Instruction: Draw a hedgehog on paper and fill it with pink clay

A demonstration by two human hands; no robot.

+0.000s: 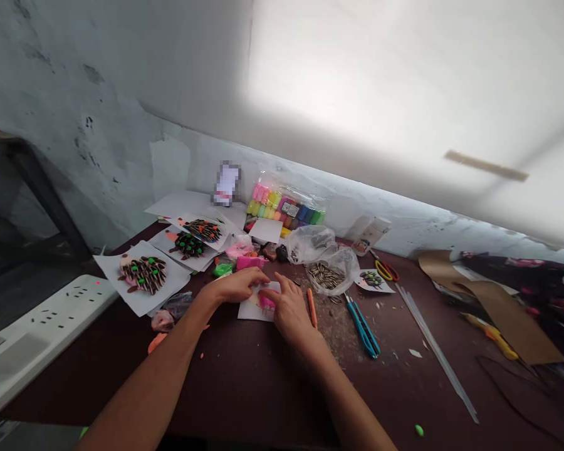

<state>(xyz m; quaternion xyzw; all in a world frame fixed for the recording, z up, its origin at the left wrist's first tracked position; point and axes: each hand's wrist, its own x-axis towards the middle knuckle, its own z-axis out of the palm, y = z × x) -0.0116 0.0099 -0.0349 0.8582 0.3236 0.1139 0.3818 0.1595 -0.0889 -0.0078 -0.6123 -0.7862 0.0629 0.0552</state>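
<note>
A small white paper card lies on the dark red table, with a flattened patch of pink clay on it. My left hand reaches over the card's upper left, fingers bent and apart, touching near the clay. From the right, my right hand rests on the card's edge, its fingers stretched and the thumb at the pink clay. Fingers partly cover both card and clay. Just right of that hand is an orange stick-like tool. Bright pink clay and green clay sit behind my left hand.
Seed-covered hedgehog pictures lie at left near a white power strip. A bag of striped seeds, blue-handled cutters, scissors and glue sticks lie right. Packed coloured clay leans on the wall.
</note>
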